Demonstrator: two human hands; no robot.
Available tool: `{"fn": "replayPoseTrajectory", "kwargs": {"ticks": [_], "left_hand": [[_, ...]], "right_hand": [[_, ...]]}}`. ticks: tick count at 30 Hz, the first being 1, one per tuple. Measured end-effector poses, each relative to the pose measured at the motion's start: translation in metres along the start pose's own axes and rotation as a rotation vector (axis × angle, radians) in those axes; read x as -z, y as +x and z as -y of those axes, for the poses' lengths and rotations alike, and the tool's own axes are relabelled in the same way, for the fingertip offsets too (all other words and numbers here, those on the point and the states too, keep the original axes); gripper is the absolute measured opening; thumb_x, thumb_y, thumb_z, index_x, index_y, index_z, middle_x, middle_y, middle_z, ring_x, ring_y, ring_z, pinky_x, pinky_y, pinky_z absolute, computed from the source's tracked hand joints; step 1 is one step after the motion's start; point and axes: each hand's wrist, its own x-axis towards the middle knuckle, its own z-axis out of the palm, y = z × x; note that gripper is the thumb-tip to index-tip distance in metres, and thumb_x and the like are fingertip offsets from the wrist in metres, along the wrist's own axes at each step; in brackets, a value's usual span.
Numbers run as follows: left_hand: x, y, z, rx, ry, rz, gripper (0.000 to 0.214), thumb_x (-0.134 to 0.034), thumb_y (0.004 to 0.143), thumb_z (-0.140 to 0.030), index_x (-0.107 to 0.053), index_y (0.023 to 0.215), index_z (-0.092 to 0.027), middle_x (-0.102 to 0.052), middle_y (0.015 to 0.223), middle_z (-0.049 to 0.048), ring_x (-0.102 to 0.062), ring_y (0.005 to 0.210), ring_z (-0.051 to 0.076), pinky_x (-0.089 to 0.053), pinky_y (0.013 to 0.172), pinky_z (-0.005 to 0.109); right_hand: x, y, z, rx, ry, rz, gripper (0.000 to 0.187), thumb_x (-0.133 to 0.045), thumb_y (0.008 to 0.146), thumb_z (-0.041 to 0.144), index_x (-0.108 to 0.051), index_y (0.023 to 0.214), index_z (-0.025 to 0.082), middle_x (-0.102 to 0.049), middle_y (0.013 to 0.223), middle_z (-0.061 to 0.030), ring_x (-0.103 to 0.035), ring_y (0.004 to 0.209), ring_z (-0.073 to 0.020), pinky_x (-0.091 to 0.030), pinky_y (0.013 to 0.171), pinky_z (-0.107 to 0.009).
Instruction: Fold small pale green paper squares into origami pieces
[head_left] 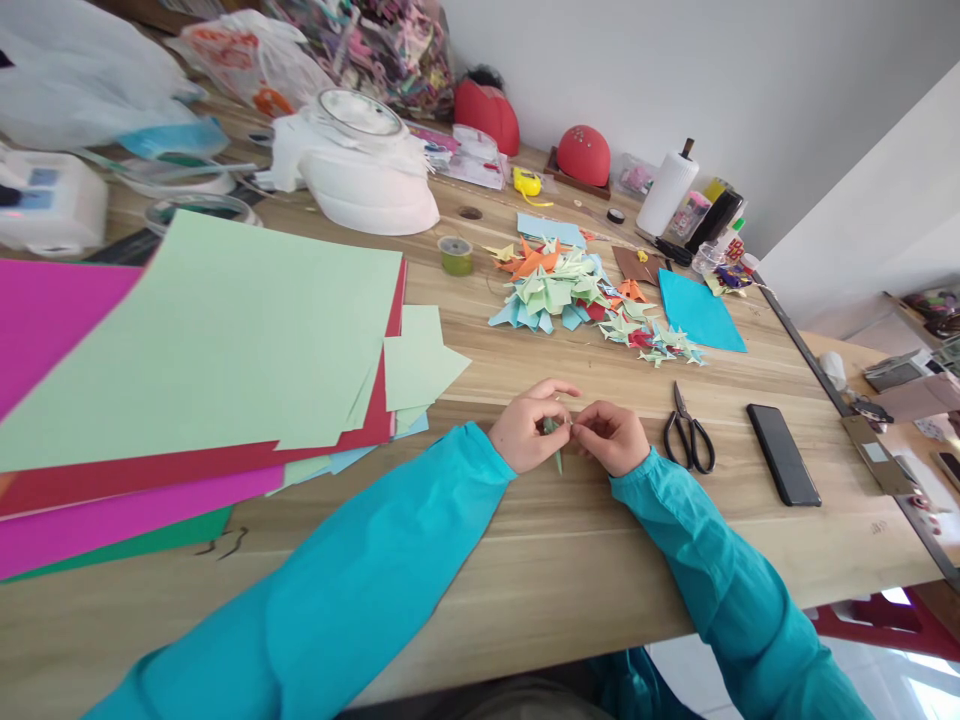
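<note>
My left hand (527,428) and my right hand (611,435) meet just above the wooden table (525,540), both in teal sleeves. Their fingers pinch a small folded piece of green paper (555,440) between them; a thin point of it hangs down below the fingers. Most of the piece is hidden by my fingers. Black-handled scissors (688,432) lie just to the right of my right hand.
A stack of large coloured paper sheets (202,350) covers the left. A pile of folded paper shapes (577,295) and a blue sheet (697,312) lie further back. A black phone (783,454) rests at the right. Bags, a white container and bottles crowd the back.
</note>
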Motion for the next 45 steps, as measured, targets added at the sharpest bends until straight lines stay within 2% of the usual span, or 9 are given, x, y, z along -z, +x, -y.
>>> {"fn": "replayPoseTrajectory", "kwargs": {"ticks": [14,17,22,28,32,38,45], "left_hand": [[0.0012,0.0000,-0.0021,0.007,0.000,0.008,0.011,-0.052,0.069,-0.016,-0.057,0.059,-0.013,-0.057,0.106,0.0100,-0.056,0.066,0.011,-0.047,0.063,0.027],[0.0008,-0.0001,-0.0019,-0.002,-0.004,0.005,0.011,-0.051,0.068,-0.014,-0.057,0.059,-0.014,-0.057,0.106,0.0101,-0.058,0.071,0.013,-0.047,0.066,0.028],[0.0008,0.0000,-0.0016,-0.008,0.010,0.005,0.012,-0.051,0.069,-0.014,-0.058,0.059,-0.014,-0.056,0.106,0.0099,-0.058,0.069,0.012,-0.047,0.068,0.029],[0.0006,0.0005,-0.0018,0.008,0.016,-0.011,0.013,-0.051,0.070,-0.015,-0.058,0.059,-0.013,-0.057,0.105,0.0098,-0.056,0.066,0.011,-0.046,0.062,0.026],[0.0010,0.0008,-0.0026,0.019,0.019,-0.003,0.012,-0.051,0.070,-0.015,-0.059,0.060,-0.014,-0.057,0.106,0.0090,-0.055,0.065,0.010,-0.046,0.061,0.026],[0.0018,0.0008,-0.0032,0.030,0.004,0.024,0.015,-0.051,0.071,-0.017,-0.063,0.063,-0.015,-0.056,0.108,0.0086,-0.056,0.066,0.011,-0.047,0.065,0.028],[0.0011,0.0012,-0.0018,0.005,-0.019,0.028,0.019,-0.049,0.073,-0.015,-0.065,0.062,-0.015,-0.055,0.109,0.0096,-0.055,0.097,0.019,-0.043,0.088,0.033]], "right_hand": [[-0.0002,-0.0005,0.0007,0.034,-0.047,-0.016,0.018,-0.060,0.068,0.033,-0.056,0.065,0.016,-0.055,0.050,0.0008,-0.049,0.044,-0.0087,-0.040,0.042,-0.020],[0.0000,-0.0003,0.0004,0.031,-0.043,-0.014,0.017,-0.060,0.068,0.032,-0.056,0.065,0.016,-0.055,0.051,0.0008,-0.049,0.044,-0.0088,-0.040,0.042,-0.020],[-0.0004,0.0001,0.0006,-0.036,0.039,0.010,0.018,-0.061,0.066,0.032,-0.054,0.065,0.016,-0.054,0.048,0.0018,-0.050,0.042,-0.0094,-0.041,0.040,-0.021],[0.0005,0.0017,0.0004,-0.112,0.161,0.021,0.024,-0.065,0.062,0.036,-0.052,0.064,0.016,-0.055,0.048,0.0024,-0.051,0.040,-0.0086,-0.041,0.039,-0.019],[0.0012,0.0026,-0.0008,-0.114,0.204,0.008,0.028,-0.065,0.064,0.040,-0.052,0.067,0.015,-0.055,0.049,0.0027,-0.051,0.040,-0.0080,-0.040,0.037,-0.018],[0.0011,0.0035,-0.0032,-0.079,0.199,0.053,0.031,-0.062,0.067,0.044,-0.057,0.074,0.015,-0.057,0.052,0.0014,-0.052,0.042,-0.0078,-0.040,0.036,-0.017],[0.0003,0.0030,-0.0050,-0.047,0.153,0.048,0.031,-0.060,0.069,0.045,-0.057,0.070,0.014,-0.056,0.053,0.0009,-0.050,0.042,-0.0075,-0.041,0.038,-0.019]]}}
